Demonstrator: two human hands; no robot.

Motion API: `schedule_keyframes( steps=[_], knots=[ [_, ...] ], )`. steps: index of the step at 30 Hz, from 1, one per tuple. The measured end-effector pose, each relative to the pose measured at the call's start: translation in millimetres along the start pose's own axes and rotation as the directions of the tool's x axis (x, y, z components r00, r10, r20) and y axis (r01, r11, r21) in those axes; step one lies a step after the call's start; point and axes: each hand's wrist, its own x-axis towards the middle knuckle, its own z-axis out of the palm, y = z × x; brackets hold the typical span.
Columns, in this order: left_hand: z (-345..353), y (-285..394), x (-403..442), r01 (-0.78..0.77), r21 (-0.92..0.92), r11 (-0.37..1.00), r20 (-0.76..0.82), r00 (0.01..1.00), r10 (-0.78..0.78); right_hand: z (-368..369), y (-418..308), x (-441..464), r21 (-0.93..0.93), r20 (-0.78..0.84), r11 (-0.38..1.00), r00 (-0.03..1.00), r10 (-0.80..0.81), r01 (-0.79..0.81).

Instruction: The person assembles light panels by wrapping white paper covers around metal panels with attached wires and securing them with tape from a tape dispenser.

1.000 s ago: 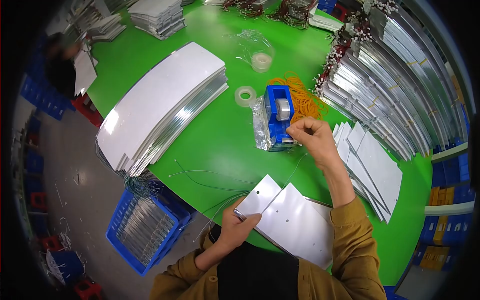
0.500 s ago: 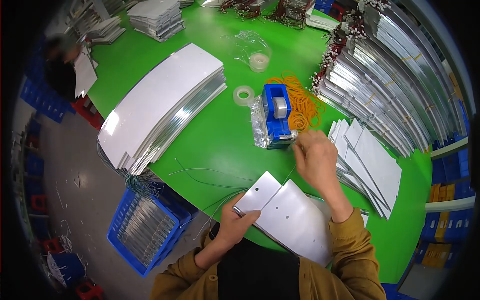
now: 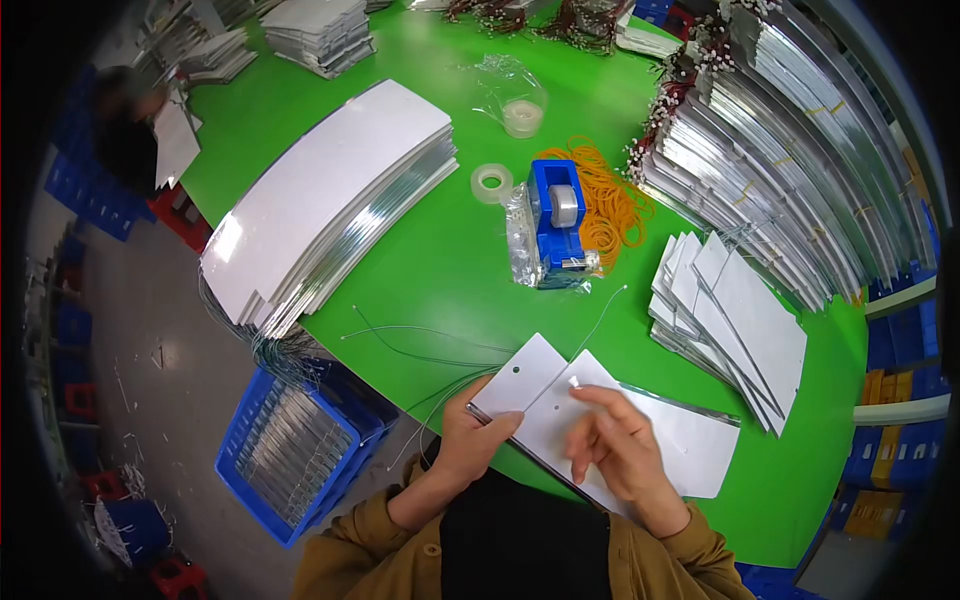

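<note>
My left hand (image 3: 478,440) is closed on the left end of a white panel (image 3: 540,365), its thumb on top. The panel has small holes, and a thin green wire lies across its face. A second white panel (image 3: 700,440) shows beneath it to the right. Over the panel is my right hand (image 3: 622,445), index finger stretched out and thumb apart from it. A small piece of clear tape (image 3: 573,381) clings to that fingertip. Thin green wires (image 3: 430,333) run from the panel across the green table. Beyond stands a blue tape dispenser (image 3: 557,225).
Orange rubber bands (image 3: 615,215) and tape rolls (image 3: 491,184) lie near the dispenser. White panels are stacked at left (image 3: 330,190) and right (image 3: 745,320), with bundled metal-edged strips (image 3: 760,170) behind. A blue crate (image 3: 285,460) stands below the table edge. Another person (image 3: 125,130) is at far left.
My right hand has moved from the dispenser down over the panel, with a tape piece on its fingertip. My left hand still grips the panel.
</note>
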Motion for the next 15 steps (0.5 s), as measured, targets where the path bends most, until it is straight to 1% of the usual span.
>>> schedule_keyframes(
  steps=[4, 10, 14, 15],
  knots=[
    [5, 5, 0, -0.028, -0.019, 0.999, -0.005, 1.000, 0.028, 7, 5, 1, 0.037, 0.061, 0.977, 0.976, 0.207, -0.210],
    [3, 0, -1, -0.070, 0.013, 0.997, 0.011, 0.997, 0.070, 7, 12, 2, -0.002, 0.056, 0.978, 0.977, 0.208, -0.208],
    [1, -4, 0, -0.112, -0.014, 0.994, 0.020, 0.993, 0.112, 10, 12, 2, -0.106, 0.034, 0.975, 0.979, 0.202, -0.197],
    [2, -3, 0, -0.112, -0.014, 0.994, 0.020, 0.993, 0.113, 12, 11, 2, -0.107, 0.034, 0.975, 0.979, 0.202, -0.197]
  ],
)
